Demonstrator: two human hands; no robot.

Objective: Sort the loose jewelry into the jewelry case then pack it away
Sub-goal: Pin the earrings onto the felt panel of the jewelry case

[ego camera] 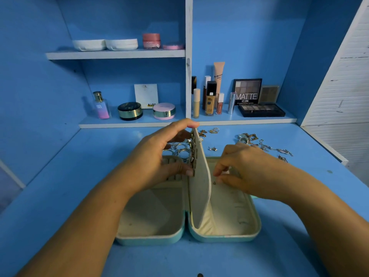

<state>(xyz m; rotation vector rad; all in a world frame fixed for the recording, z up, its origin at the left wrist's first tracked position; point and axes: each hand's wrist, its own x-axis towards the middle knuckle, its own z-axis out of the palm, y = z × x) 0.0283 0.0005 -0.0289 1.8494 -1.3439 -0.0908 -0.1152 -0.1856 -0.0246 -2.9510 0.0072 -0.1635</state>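
A teal jewelry case lies open on the blue desk, cream-lined inside. Its cream middle flap stands upright, and my left hand grips it at the top and left side, where several earrings are pinned. My right hand is on the flap's right side, fingers pinched together near a small stud back; whether they hold anything is hidden. Several rings lie behind the case. Loose chains and earrings lie scattered at the right rear, with a stud pair and hoops nearer the middle.
A low shelf behind the desk carries a perfume bottle, compacts, foundation bottles and eyeshadow palettes. An upper shelf holds white containers and a pink jar. A white slatted panel stands at the right.
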